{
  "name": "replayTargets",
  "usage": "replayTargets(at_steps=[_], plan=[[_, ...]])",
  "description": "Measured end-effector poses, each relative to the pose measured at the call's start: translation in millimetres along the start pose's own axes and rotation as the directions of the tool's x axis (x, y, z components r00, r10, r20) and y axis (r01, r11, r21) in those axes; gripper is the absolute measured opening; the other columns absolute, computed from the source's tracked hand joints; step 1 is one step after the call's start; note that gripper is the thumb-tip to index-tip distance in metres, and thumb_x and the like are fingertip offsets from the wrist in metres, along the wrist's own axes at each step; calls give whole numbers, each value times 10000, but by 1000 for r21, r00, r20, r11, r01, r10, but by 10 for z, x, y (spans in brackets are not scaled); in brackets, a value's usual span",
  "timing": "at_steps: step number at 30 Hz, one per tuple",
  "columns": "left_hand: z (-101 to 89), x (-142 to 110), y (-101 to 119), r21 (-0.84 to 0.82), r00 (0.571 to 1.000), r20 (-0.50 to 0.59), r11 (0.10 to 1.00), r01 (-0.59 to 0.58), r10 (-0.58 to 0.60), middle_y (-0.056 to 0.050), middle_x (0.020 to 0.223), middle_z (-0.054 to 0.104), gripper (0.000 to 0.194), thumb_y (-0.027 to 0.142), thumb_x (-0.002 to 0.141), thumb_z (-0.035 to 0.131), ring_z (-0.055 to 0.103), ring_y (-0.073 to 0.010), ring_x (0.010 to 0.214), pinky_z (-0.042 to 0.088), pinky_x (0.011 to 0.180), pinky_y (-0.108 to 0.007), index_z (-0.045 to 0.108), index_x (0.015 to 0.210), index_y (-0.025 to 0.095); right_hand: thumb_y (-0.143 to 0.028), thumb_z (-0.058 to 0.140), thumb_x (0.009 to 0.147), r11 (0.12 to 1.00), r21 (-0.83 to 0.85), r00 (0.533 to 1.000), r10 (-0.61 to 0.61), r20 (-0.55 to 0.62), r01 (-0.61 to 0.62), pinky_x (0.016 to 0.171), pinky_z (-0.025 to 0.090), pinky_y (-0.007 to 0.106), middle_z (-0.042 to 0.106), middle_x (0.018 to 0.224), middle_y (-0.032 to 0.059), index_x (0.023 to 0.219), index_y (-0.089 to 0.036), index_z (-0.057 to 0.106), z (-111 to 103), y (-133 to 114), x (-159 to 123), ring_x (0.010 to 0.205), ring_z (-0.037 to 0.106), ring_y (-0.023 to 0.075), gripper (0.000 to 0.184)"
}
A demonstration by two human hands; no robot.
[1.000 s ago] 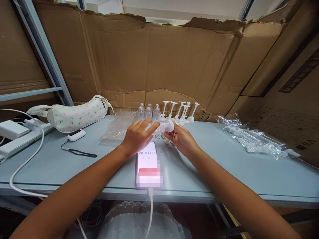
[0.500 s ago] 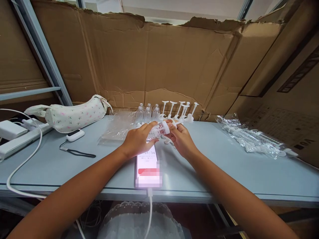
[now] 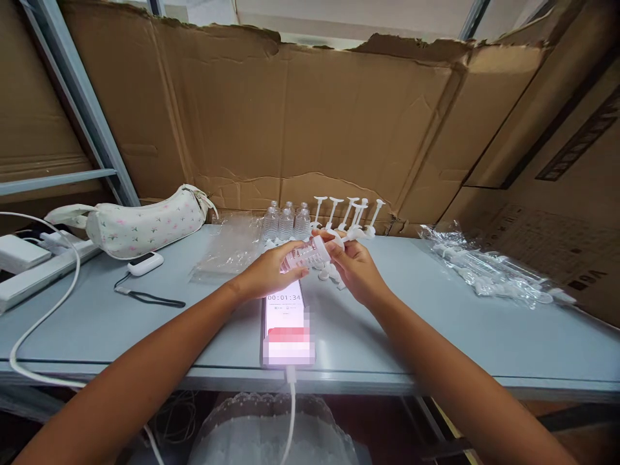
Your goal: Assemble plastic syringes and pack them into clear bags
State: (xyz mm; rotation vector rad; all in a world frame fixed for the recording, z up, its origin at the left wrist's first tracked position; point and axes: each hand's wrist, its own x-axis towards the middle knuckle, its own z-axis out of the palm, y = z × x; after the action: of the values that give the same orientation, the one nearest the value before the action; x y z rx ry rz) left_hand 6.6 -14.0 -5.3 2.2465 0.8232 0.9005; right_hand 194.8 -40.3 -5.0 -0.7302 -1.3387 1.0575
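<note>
My left hand [image 3: 265, 274] grips the body of a small clear plastic bottle [image 3: 301, 255], held tilted above the table. My right hand [image 3: 356, 268] pinches the white cap end of the same bottle [image 3: 321, 246]. Behind the hands stand three more small clear bottles [image 3: 287, 221] and a row of several white pump stems [image 3: 346, 216]. A few small white caps [image 3: 330, 274] lie on the table under my right hand.
A phone [image 3: 287, 323] showing a running timer lies below the hands, with a cable at its near end. A floral pouch [image 3: 145, 225] and a white device [image 3: 141, 263] are at left, a clear bag of parts [image 3: 489, 274] at right, and cardboard walls behind.
The bottle has tilted up and shifted slightly back. My right hand has moved from under the bottle's end onto its cap. The timer went from 1:33 to 1:34.
</note>
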Motion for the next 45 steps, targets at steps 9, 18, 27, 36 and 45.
replayTargets(at_steps=[9, 18, 27, 36, 45], plan=[[18, -45, 124, 472, 995, -98, 881, 26, 23, -95, 1252, 606, 498, 380, 856, 540, 629, -251, 964, 494, 754, -355, 433, 1318, 228, -465, 795, 623, 990, 128, 987, 70, -142, -52, 912, 489, 317, 693, 1017, 31, 903, -240, 704, 52, 29, 22, 970, 632, 179, 371], [52, -63, 174, 646, 995, -93, 762, 38, 30, -110, 1273, 577, 501, 379, 897, 484, 618, -290, 1024, 483, 765, -372, 369, 1355, 211, -495, 788, 610, 987, 152, 976, 91, -199, -61, 820, 537, 331, 690, 1010, 38, 892, -228, 689, 83, 67, 21, 978, 626, 205, 400], [101, -75, 238, 736, 991, -123, 674, 59, 47, -82, 1171, 621, 457, 382, 910, 481, 639, -242, 925, 442, 642, -297, 382, 1324, 216, -494, 806, 579, 980, 181, 966, 120, -230, -78, 786, 546, 319, 696, 983, 45, 903, -215, 671, 106, 16, 24, 928, 648, 196, 448], [102, -73, 198, 714, 979, -166, 699, 38, 116, -59, 1172, 626, 476, 394, 900, 506, 633, -209, 940, 457, 656, -286, 385, 1327, 221, -501, 760, 629, 990, 139, 962, 66, -265, -29, 739, 522, 294, 674, 908, 15, 969, -219, 616, 121, 2, 28, 880, 635, 172, 465], [91, -82, 144, 643, 951, -260, 764, 41, 168, -46, 1148, 646, 457, 377, 855, 555, 632, -194, 944, 485, 697, -287, 459, 1275, 224, -441, 803, 609, 993, 104, 960, -29, -278, 60, 674, 476, 261, 588, 792, -31, 996, -230, 573, 16, -10, 60, 731, 577, 117, 497]])
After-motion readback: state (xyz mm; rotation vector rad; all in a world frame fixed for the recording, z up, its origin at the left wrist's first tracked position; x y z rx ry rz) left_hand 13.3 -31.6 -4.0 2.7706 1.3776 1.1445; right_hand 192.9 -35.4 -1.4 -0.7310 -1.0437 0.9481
